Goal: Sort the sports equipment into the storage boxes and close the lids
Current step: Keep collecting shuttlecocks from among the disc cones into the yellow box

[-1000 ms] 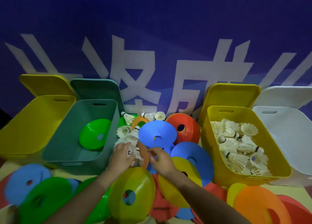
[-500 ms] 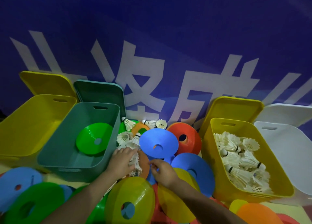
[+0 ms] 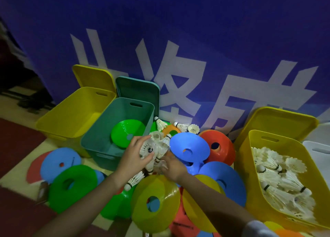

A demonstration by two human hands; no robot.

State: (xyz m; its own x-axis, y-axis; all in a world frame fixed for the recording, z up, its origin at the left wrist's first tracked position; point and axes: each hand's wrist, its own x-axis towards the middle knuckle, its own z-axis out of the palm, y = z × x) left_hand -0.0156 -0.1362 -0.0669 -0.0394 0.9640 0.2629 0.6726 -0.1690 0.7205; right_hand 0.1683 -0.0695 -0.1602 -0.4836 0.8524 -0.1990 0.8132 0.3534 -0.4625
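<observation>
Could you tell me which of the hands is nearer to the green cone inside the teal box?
Left. The left hand is beside the green cone; the right hand is farther right.

White shuttlecocks [image 3: 157, 151] heaped at centre; coloured cones [image 3: 155, 202] scattered toward 6 o'clock; open boxes: green [image 3: 100, 144] at 9, yellow [image 3: 250, 165] at 3.
</observation>
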